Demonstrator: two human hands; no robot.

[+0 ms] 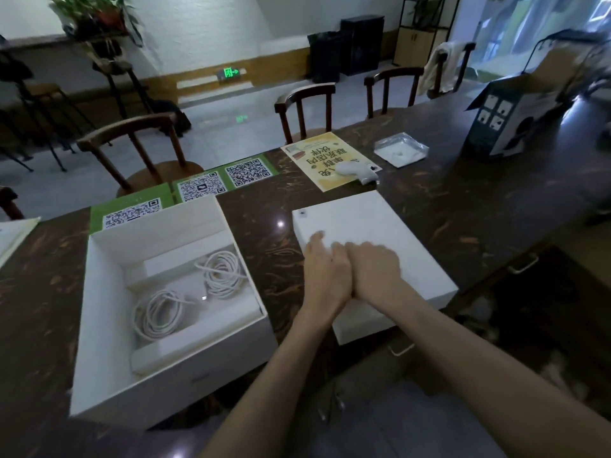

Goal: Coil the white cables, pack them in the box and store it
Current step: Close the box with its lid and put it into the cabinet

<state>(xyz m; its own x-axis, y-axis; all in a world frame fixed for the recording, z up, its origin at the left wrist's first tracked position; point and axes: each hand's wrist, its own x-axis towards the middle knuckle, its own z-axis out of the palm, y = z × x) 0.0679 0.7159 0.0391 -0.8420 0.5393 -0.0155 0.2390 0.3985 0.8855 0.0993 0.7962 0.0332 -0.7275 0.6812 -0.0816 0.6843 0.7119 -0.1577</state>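
The open white box [99,325] sits on the left of the table. Two coiled white cables lie inside it, one at the front left [158,314] and one at the back right [222,274], with a small white adapter [198,297] between them. To the right lies the box's flat white lid [370,219]. Both my hands rest side by side on top of the lid, near its middle, and touch each other. My left hand [325,271] lies flat with the thumb out. My right hand [378,271] is blurred and its fingers are hidden.
The dark marble table [463,200] carries QR-code sheets [201,186], a yellow leaflet [325,160] with a white device [358,171] on it, a clear plastic bag [400,148] and a tall printed carton [515,117]. Wooden chairs [142,150] line the far edge. A drawer handle [401,348] shows below the near edge.
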